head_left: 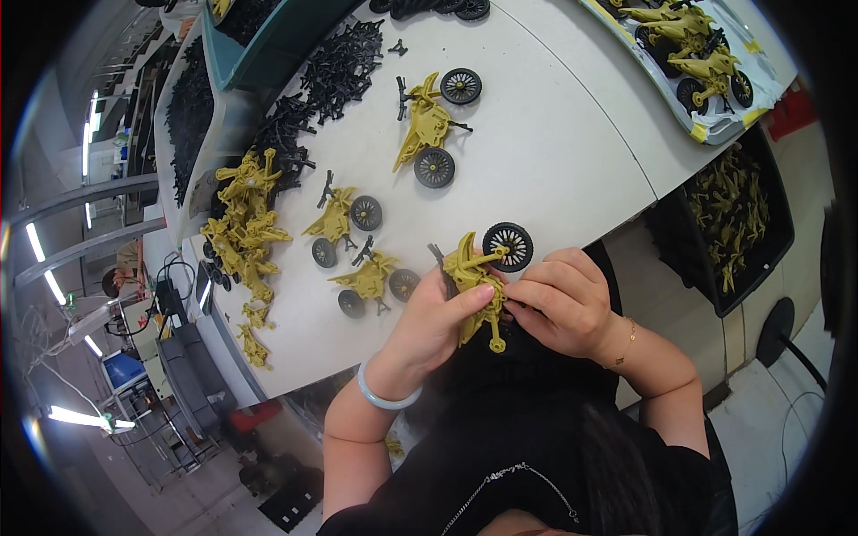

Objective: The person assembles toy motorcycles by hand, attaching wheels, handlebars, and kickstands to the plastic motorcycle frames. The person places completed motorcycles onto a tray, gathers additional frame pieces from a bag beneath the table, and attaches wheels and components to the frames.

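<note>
My left hand point(425, 329) grips a yellow toy motorcycle point(466, 270) above the table's near edge, thumb laid across its body. A black spoked wheel point(508, 247) sits at the motorcycle's far end. The yellow arm at its near end carries no wheel, and black handlebars stick out on the left. My right hand point(565, 302) is closed at the motorcycle's right side, fingertips pressed together against it. Whatever those fingertips pinch is hidden. Left of my hands stand two toy motorcycles with black wheels, one point(334, 218) behind the other point(370, 279). A larger-looking one point(427, 123) lies farther back.
Yellow motorcycle bodies point(246, 210) are heaped on the table's left, beside a pile of small black parts point(344, 67). A teal bin point(259, 55) stands behind them. At the far right, a tray point(706, 134) holds assembled motorcycles, and a black crate point(779, 234) below contains yellow parts.
</note>
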A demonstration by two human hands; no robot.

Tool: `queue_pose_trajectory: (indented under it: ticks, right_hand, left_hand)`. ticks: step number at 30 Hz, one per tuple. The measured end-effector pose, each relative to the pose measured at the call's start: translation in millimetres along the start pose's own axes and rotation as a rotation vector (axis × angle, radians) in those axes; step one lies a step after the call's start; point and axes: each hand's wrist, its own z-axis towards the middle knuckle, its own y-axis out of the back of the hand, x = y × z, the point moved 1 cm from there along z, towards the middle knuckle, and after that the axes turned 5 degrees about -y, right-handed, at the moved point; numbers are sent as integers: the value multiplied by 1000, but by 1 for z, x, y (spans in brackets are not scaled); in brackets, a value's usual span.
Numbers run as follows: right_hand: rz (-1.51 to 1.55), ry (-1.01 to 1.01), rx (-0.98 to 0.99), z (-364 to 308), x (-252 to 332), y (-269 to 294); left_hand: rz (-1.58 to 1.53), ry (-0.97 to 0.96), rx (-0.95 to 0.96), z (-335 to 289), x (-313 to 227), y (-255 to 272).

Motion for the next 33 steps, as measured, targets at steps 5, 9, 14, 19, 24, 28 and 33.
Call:
queue_pose_trajectory:
  ticks: [5, 9, 14, 19, 24, 28, 33]
  right_hand:
    - [46, -59, -17, 0, 0, -1]
    - [70, -72, -8, 0, -2, 0]
    - [105, -72, 14, 0, -3, 3]
    - [39, -8, -3, -2, -2, 4]
    - [42, 3, -2, -3, -2, 4]
    - [41, 19, -8, -4, -1, 3]
    - [45, 15, 2, -2, -1, 5]
  left_hand:
    - [-18, -1, 7, 2, 1, -3]
    - [-12, -16, 7, 3, 2, -2]
    - [-12, -63, 39, 2, 5, 2]
    - [22, -58, 86, 3, 4, 6]
    - [36, -63, 96, 2, 4, 6]
    - [37, -87, 93, 2, 6, 6]
    - [7, -64, 108, 2, 6, 8]
